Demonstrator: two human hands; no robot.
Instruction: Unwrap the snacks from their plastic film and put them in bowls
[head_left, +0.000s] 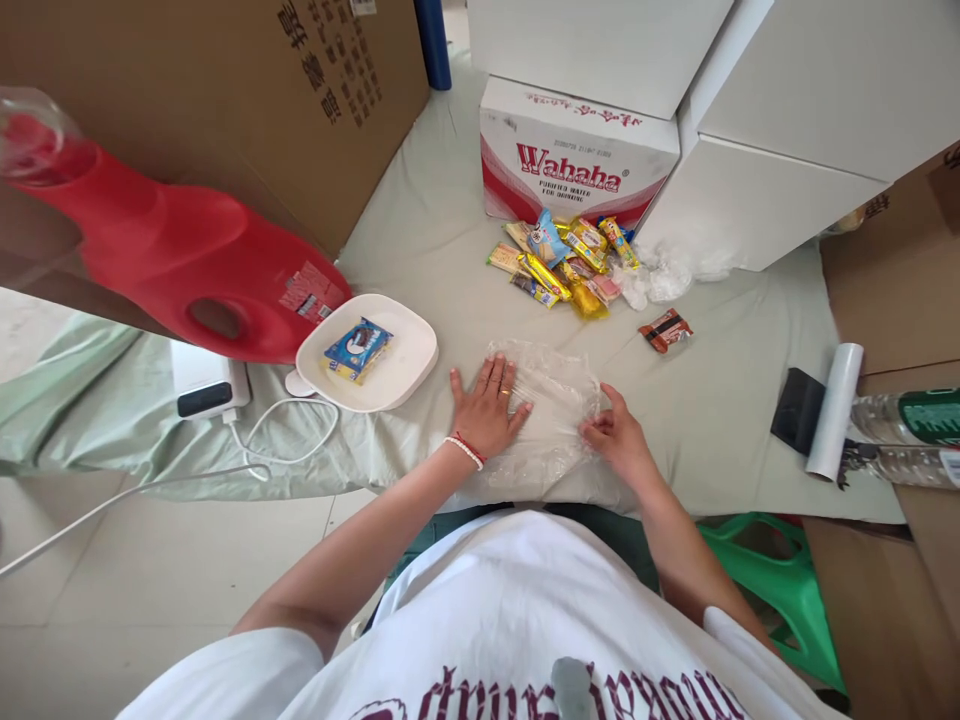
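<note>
Tablecloth (442,240): 2 hands (484,415) (619,435) on plastic (555,395).

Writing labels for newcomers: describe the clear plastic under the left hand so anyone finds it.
Find the Wahaha box toward the back of the cloth-covered surface, then come to the near edge. There lies the clear plastic, left hand flat on it, right hand at its right side. Unlike the bunched plastic by the snack pile, this piece is spread out.
</note>
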